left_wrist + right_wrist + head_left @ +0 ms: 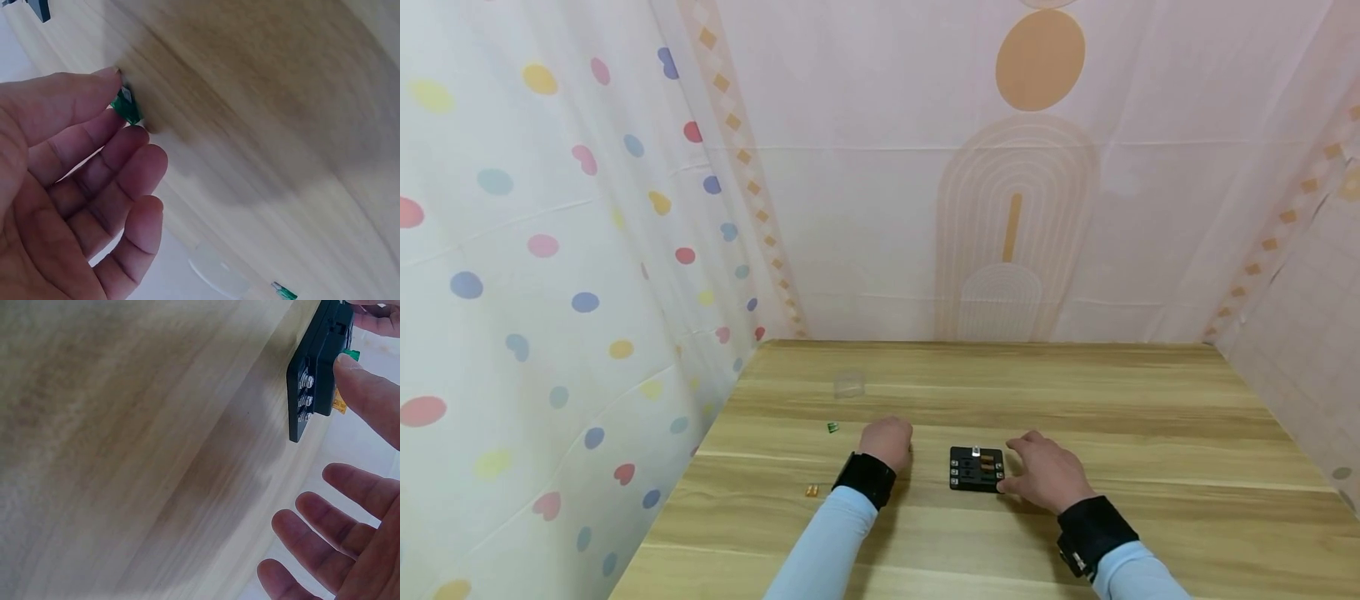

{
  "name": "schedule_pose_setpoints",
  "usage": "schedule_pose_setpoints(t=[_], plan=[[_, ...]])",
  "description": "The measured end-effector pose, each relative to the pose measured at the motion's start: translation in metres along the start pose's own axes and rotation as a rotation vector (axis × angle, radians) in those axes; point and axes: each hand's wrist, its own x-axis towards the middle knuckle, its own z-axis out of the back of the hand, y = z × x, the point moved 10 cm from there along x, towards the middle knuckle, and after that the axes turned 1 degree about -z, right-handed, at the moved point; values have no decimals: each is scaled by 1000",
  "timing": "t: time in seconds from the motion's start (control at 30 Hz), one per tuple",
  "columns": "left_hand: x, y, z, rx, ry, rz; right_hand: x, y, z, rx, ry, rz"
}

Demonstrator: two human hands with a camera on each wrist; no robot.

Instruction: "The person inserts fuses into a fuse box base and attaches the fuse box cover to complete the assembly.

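The green fuse (127, 109) pinched by the left hand (886, 443) could be dropped through a loose grip, and the block (967, 477) on the table (1037, 392), touched at just one side by the spread right hand (1051, 473), could be shoved askew.

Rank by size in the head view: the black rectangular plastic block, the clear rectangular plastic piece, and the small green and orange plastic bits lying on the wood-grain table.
1. Black rectangular plastic block
2. Clear rectangular plastic piece
3. Green plastic bits and orange plastic bits: too alike to rank.
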Motion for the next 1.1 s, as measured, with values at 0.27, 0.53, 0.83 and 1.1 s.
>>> schedule_pose_setpoints(t=[0.27,0.53,0.83,1.1], plan=[[-1,1,-1,-6,18,7,0,0,-3,-6,-4,5],[-1,1,1,15,-2,5,0,2,-2,-9,-14,17],[0,1,2,17,-12,-9,2,4,0,-17,-9,14],[0,-2,6,-5,2,-23,4,4,-1,-18,-2,12]])
